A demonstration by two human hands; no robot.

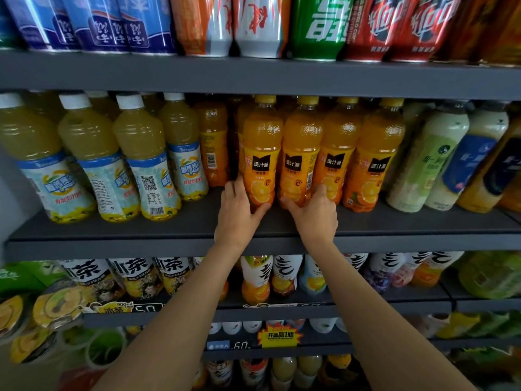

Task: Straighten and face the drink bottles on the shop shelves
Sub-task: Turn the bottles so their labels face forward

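Several orange juice bottles with yellow caps stand in a front row on the middle shelf (pixel 197 224), black labels facing out. My left hand (pixel 239 207) grips the base of the leftmost front orange bottle (pixel 260 153). My right hand (pixel 313 213) grips the base of the second orange bottle (pixel 300 153) beside it. Two more orange bottles (pixel 375 156) stand to the right. Behind and left, another orange bottle (pixel 212 142) shows its barcode side.
Pale yellow pear-juice bottles (pixel 141 153) with white caps lean at the left of the same shelf, one showing its QR code. Milky green and blue-labelled bottles (pixel 434 156) lean at the right. Cans (pixel 253 24) fill the shelf above; tea bottles (pixel 135 275) fill the shelf below.
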